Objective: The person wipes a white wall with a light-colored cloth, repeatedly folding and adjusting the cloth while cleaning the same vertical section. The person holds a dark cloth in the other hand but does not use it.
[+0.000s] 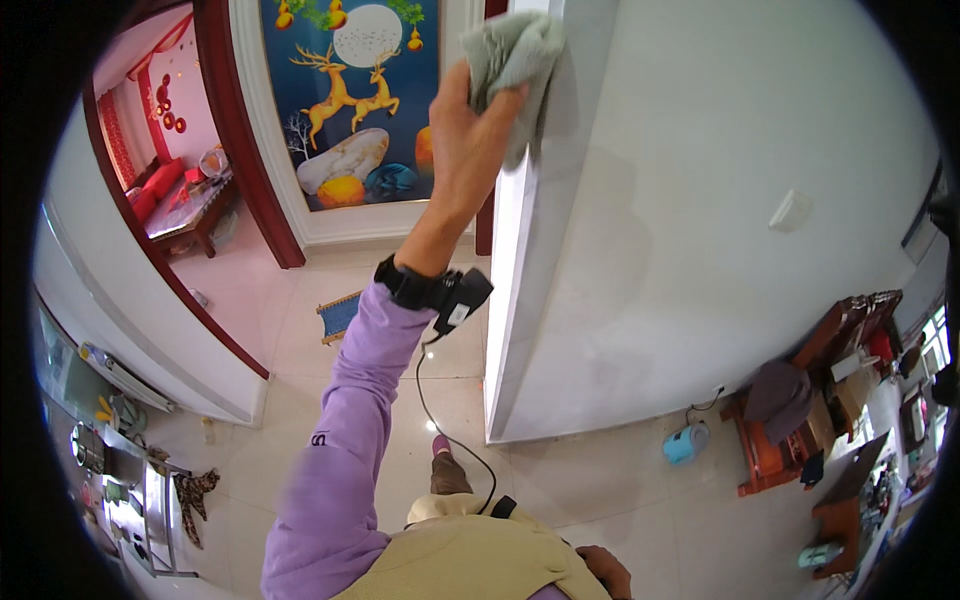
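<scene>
My left hand (472, 142) is raised high in front of me, gripping a folded grey-green cloth (517, 67). The cloth lies against the upper part of the pale corner edge (517, 300) where the white wall ends. A purple sleeve (360, 375) covers that arm, and a black strapped device (442, 292) with a cable sits at the wrist. Low at my right side, my right hand (606, 571) shows only in part beside my beige garment (480, 555); its fingers are too hidden to read.
A broad white wall (675, 225) with a light switch (790, 210) runs rightward. On the floor are a small blue-topped stool (339, 318) and a blue container (684, 444). Wooden furniture (772, 450) stands right; a metal rack (161, 517) stands left. A deer picture (352, 105) hangs ahead.
</scene>
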